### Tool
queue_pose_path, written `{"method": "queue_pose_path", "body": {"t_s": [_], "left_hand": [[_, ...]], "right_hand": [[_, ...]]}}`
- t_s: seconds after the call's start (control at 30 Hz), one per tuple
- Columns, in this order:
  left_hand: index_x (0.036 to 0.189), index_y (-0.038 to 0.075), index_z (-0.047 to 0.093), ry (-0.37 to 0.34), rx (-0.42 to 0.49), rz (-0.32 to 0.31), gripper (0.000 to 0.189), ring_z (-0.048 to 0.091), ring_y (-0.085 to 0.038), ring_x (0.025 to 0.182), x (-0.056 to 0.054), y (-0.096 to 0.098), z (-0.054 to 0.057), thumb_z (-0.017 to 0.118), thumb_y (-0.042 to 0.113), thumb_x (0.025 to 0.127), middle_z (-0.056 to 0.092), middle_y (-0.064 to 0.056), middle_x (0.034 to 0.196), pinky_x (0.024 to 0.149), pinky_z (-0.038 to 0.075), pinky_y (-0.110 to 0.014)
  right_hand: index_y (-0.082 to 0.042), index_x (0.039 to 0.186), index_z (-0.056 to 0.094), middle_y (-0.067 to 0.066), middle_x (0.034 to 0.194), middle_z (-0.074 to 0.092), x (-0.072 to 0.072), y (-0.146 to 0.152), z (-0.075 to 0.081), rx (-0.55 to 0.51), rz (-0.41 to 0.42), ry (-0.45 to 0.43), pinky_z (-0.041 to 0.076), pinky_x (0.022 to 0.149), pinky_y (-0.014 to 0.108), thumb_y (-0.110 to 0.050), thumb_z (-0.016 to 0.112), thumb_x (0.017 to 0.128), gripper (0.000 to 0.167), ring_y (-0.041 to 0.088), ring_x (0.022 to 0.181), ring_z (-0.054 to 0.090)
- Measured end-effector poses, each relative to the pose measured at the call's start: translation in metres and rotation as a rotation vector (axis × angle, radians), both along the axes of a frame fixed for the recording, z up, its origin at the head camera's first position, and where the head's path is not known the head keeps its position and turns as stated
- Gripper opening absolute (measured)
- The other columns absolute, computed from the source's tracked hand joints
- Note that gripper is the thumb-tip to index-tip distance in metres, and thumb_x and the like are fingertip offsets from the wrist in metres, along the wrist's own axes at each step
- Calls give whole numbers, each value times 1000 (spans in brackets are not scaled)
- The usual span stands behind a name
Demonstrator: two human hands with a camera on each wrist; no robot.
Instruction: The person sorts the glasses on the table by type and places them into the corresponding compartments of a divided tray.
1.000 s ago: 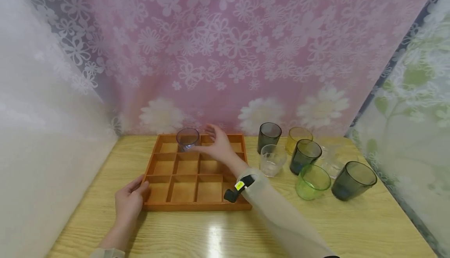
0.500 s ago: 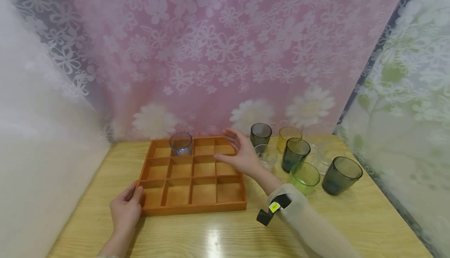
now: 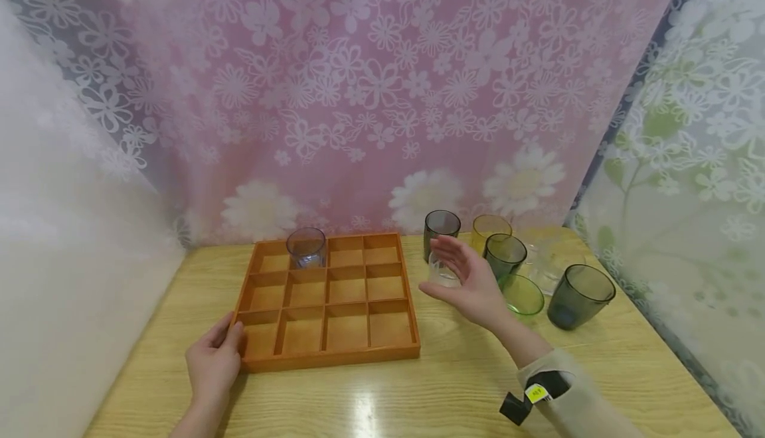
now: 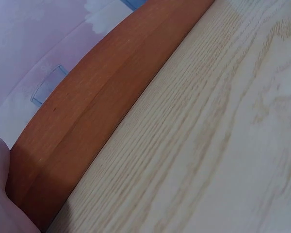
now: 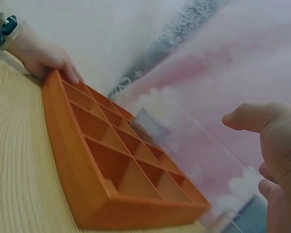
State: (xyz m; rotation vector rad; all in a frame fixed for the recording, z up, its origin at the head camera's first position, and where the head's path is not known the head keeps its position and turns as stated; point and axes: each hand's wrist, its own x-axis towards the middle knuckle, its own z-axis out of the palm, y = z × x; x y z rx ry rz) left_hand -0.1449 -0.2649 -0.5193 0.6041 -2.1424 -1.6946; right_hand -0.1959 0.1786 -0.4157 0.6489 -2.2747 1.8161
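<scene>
Between the left and right hands we see the orange-brown, rectangular wooden tray (image 3: 331, 360), flat on the pale wood-grain desk (image 3: 299, 398). The left hand (image 3: 213, 358) grips the tray's left wall near its front corner, thumb over the rim. In the far row, ahead and to the right of this hand, we find a bluish-purple, see-through round glass (image 3: 307, 252) upright in the second compartment from the left.

Well to the right of the tray-holding hand, the right hand (image 3: 472, 285) is held with its thumb and fingers spread apart. In the gap between them we see part of a colourless, transparent glass (image 3: 440, 271); we cannot tell whether the skin touches it. Just beyond the fingers of this hand stands a smoky-grey, see-through tumbler (image 3: 442, 220). Farther out, to the right of the fingertips, we make out a yellow transparent glass (image 3: 491, 225), and nearer, a dark grey-green tumbler (image 3: 503, 262). Just beside the right hand, partly covered by it, is a light-green transparent glass (image 3: 524, 295). Farther right of that hand we see a large dark-grey see-through tumbler (image 3: 578, 300), leaning in our view.
</scene>
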Motion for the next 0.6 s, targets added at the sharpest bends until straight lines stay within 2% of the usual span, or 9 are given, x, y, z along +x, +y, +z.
{"method": "queue_pose_path", "body": {"t_s": [0.1, 0.17, 0.3, 0.37, 0.4, 0.47, 0.53, 0.6], "left_hand": [[143, 0, 64, -1, -4, 6, 41, 57, 20, 95, 1, 0, 0, 69, 14, 105, 64, -19, 139, 82, 47, -5], [143, -1, 64, 3, -1, 5, 41, 60, 14, 100, 1, 1, 1, 69, 13, 105, 63, -20, 139, 83, 48, -6], [144, -3, 63, -6, -1, -4, 42, 63, -12, 121, 2, 1, 3, 68, 13, 105, 62, -21, 141, 83, 48, -6], [144, -2, 62, -17, 0, -10, 43, 61, -19, 126, 2, 1, 4, 68, 15, 105, 61, -20, 142, 83, 47, -6], [145, -2, 62, -22, -1, -12, 43, 61, -18, 126, 2, 1, 4, 68, 16, 106, 61, -20, 143, 83, 47, -5], [145, -1, 62, -28, 10, -16, 44, 63, -4, 118, 2, 1, 4, 69, 17, 106, 60, -20, 144, 83, 47, -5], [145, -1, 62, -28, 22, -13, 44, 61, 10, 107, 2, 0, 3, 69, 17, 105, 60, -20, 144, 83, 47, -5], [146, 0, 61, -32, 33, -15, 46, 59, 16, 100, 1, 0, 3, 69, 18, 105, 59, -21, 145, 83, 47, -5]], "right_hand": [[5, 149, 48, 15, 148, 57, 4, 16, -1, 29, -45, 70, 40, 117, 37, 8, 89, 81, 79, 37, 140, 50], [6, 147, 49, 15, 147, 56, 6, 26, 0, 55, -75, 119, 40, 117, 31, 10, 88, 80, 78, 32, 140, 51], [7, 148, 49, 16, 148, 55, 9, 47, 4, 110, -118, 162, 39, 115, 23, 11, 87, 81, 77, 23, 141, 50], [6, 148, 48, 16, 148, 54, 12, 58, 6, 140, -144, 155, 38, 114, 20, 10, 87, 82, 77, 22, 142, 49], [6, 149, 48, 16, 149, 54, 13, 63, 6, 149, -154, 145, 38, 113, 19, 9, 87, 83, 77, 23, 142, 49], [6, 149, 47, 19, 149, 53, 14, 74, 5, 156, -175, 120, 38, 114, 19, 8, 87, 83, 78, 25, 143, 48], [3, 150, 48, 18, 150, 53, 15, 83, 2, 176, -211, 95, 37, 114, 18, 4, 89, 83, 79, 21, 142, 48], [0, 150, 49, 16, 150, 53, 16, 91, -1, 192, -243, 79, 37, 113, 17, 2, 90, 82, 80, 17, 142, 48]]}}
